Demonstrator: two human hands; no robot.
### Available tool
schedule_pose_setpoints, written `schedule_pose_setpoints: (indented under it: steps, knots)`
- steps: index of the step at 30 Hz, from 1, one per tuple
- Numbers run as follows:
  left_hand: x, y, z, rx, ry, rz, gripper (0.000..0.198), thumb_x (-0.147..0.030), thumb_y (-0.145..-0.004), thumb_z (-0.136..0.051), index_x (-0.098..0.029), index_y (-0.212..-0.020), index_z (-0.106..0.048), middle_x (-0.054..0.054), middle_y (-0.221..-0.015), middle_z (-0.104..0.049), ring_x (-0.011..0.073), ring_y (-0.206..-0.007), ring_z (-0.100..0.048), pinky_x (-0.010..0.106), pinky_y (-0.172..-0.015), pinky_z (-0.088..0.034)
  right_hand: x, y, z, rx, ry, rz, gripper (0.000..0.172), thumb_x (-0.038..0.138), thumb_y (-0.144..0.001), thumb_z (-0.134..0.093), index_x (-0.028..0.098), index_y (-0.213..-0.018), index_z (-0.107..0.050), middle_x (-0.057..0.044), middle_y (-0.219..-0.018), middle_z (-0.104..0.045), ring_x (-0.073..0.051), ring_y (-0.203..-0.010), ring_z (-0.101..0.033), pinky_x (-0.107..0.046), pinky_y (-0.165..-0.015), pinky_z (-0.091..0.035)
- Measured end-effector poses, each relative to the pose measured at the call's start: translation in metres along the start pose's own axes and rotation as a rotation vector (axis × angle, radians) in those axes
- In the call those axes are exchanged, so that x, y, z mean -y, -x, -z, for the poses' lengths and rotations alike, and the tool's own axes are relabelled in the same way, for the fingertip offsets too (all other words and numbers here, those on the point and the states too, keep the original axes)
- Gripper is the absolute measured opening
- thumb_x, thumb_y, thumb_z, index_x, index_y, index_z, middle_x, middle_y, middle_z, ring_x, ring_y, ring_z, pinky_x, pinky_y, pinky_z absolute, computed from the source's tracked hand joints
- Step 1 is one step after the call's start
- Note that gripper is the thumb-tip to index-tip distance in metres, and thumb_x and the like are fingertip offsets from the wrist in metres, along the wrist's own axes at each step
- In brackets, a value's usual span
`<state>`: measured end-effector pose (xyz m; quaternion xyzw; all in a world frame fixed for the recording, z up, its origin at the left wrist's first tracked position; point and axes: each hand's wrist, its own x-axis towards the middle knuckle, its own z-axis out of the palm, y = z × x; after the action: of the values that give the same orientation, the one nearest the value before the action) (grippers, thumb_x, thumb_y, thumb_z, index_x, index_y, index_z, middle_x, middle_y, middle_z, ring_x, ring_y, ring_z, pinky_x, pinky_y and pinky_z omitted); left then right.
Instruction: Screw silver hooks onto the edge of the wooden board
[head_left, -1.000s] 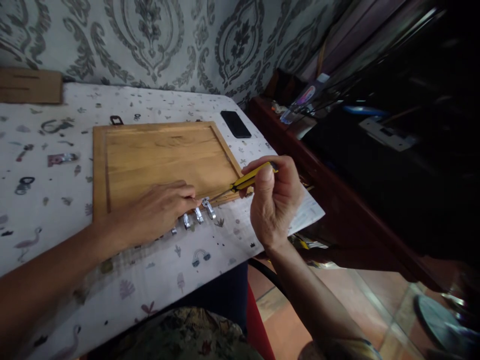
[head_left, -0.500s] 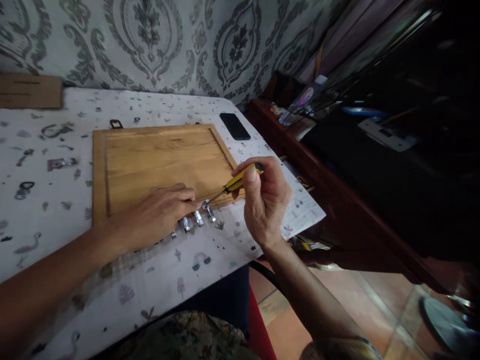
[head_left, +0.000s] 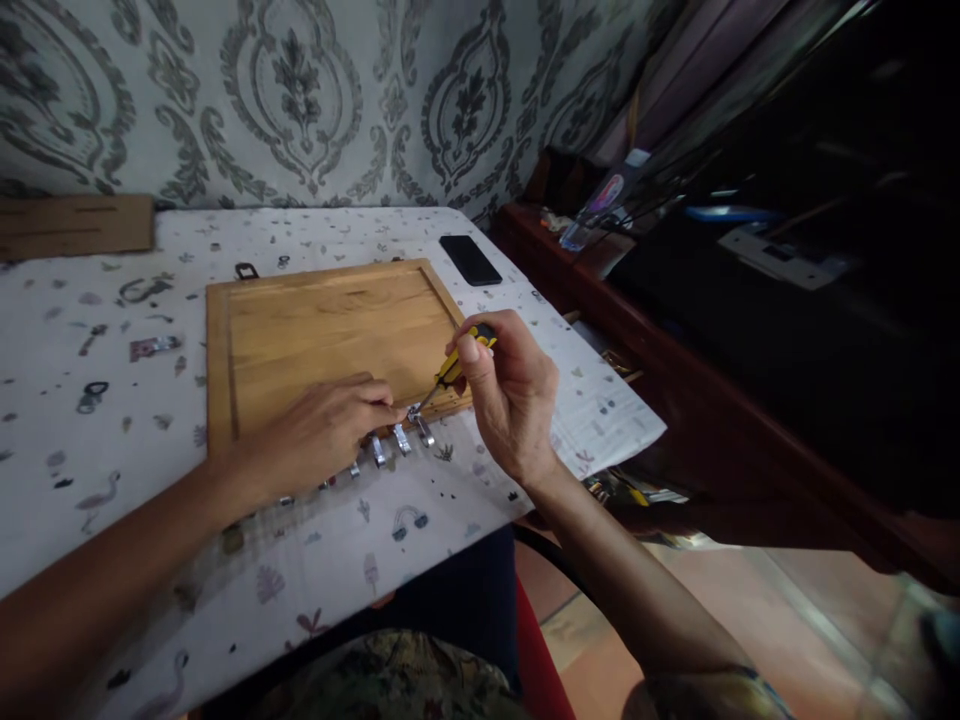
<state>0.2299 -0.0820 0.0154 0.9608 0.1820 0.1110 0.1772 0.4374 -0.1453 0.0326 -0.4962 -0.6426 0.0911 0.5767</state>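
Observation:
A wooden framed board (head_left: 330,340) lies on the white patterned table. Several shiny metal clips (head_left: 401,438) line its near edge. My right hand (head_left: 514,395) grips a yellow and black screwdriver (head_left: 454,370), its shaft slanting down to the metal piece at the board's near right edge. Resting on the near part of the board, my left hand (head_left: 330,430) has its fingers together, and the fingertips press at that same metal piece. Whatever lies under the left fingertips is too small to make out.
A black phone (head_left: 470,261) lies beyond the board's right corner. Cardboard (head_left: 75,226) is at the back left. On the dark red furniture (head_left: 637,330) at the right stands a plastic bottle (head_left: 604,200). A dark metal loop (head_left: 246,271) sits at the board's far edge.
The view has shifted slightly, so the table and board appear lower and further right. My right hand has come closer to the left, with the screwdriver held more steeply.

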Motion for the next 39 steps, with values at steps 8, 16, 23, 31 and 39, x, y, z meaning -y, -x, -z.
schedule_pose_setpoints:
  steps: [8,16,23,31,39]
  knots:
    - [-0.002,-0.001,0.01,0.08,-0.002,0.05,0.04,-0.008,-0.102,-0.047,-0.023,-0.124,-0.076,0.004,-0.11,-0.075,0.0209,-0.103,-0.071,0.031,-0.086,-0.055,-0.006,-0.003,-0.003,-0.018,-0.011,-0.023,0.025,0.051,-0.104,-0.058,0.029,-0.094,-0.062,0.001,-0.078,-0.063,-0.015,-0.057,-0.058,-0.03,-0.051,-0.054]
    - [0.01,0.025,0.035,0.011,-0.162,0.173,0.044,-0.001,-0.094,-0.048,-0.021,-0.121,-0.077,0.008,-0.128,-0.076,0.0224,-0.119,-0.072,0.037,-0.105,-0.058,-0.005,-0.006,0.0,-0.074,0.059,0.114,0.017,0.038,-0.104,-0.061,0.028,-0.091,-0.064,0.0,-0.069,-0.065,-0.015,-0.051,-0.061,-0.029,-0.049,-0.047]
    - [0.044,0.093,0.068,-0.133,-0.334,0.536,0.041,-0.01,-0.103,-0.041,-0.023,-0.118,-0.077,0.007,-0.124,-0.077,0.0239,-0.115,-0.072,0.036,-0.101,-0.06,0.001,-0.01,0.005,-0.085,0.257,0.021,0.041,0.069,-0.099,-0.057,0.032,-0.082,-0.064,-0.003,-0.062,-0.068,-0.019,-0.045,-0.06,-0.034,-0.048,-0.041]
    - [0.15,0.163,0.11,-0.316,-0.426,0.997,0.024,-0.032,-0.106,-0.065,-0.016,-0.123,-0.071,0.01,-0.125,-0.072,0.0259,-0.112,-0.071,0.049,-0.1,-0.06,-0.004,-0.009,0.004,-0.13,0.286,-0.038,0.067,0.094,-0.087,-0.043,0.031,-0.079,-0.064,-0.005,-0.059,-0.068,-0.019,-0.045,-0.06,-0.035,-0.048,-0.042]
    - [0.176,0.171,0.1,-0.25,-0.39,1.052,0.035,-0.039,-0.105,-0.068,-0.018,-0.132,-0.067,0.011,-0.135,-0.067,0.0264,-0.115,-0.069,0.048,-0.099,-0.061,-0.012,-0.006,0.004,-0.146,0.286,-0.019,0.05,0.078,-0.094,-0.056,0.032,-0.08,-0.069,-0.005,-0.059,-0.07,-0.019,-0.046,-0.064,-0.034,-0.048,-0.046]
